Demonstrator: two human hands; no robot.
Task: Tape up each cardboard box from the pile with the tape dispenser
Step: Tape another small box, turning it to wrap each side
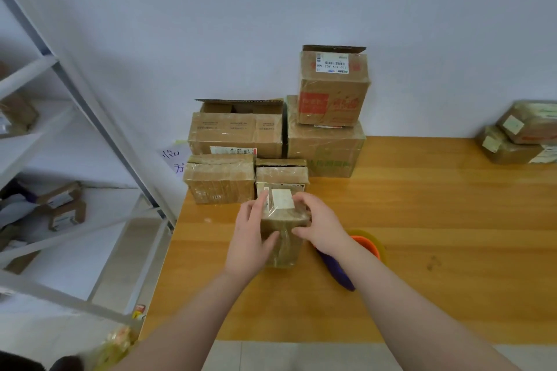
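left hand + right hand both gripping small box on counter | tape dispenser lying idle just right of it | pile behind still showing open flaps, waiting | two boxes far right looking done | progress: partway, likely

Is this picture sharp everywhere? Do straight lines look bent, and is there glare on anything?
Head view: wide-angle distortion tilts the shelf frame; the edges blur, as on the shelved parcels; the central small box is sharper, with glare on its tape; shadows are soft.
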